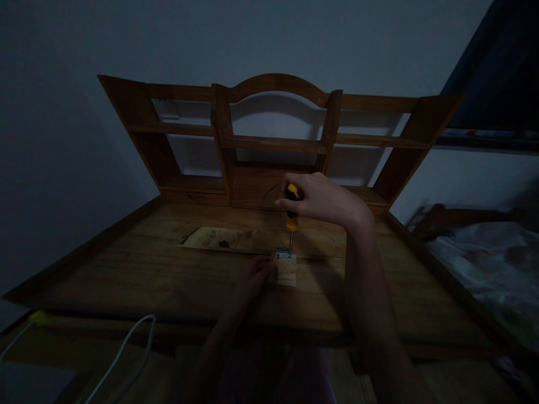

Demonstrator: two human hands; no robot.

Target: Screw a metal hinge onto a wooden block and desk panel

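My right hand (320, 199) is closed round the yellow and black handle of a screwdriver (291, 216), held upright. Its tip stands on a small metal fitting (283, 254) at the top edge of a small pale wood block (286, 269). My left hand (251, 278) rests on the wooden desk top (147, 269) with its fingers pressed against the left side of the block, holding it in place. The room is dim.
A wooden shelf unit (269, 140) with several open compartments stands at the back of the desk. A thin flat board (223, 238) lies behind the block. A white cable (122, 350) hangs off the front left. A bed with a cover (484, 264) is at the right.
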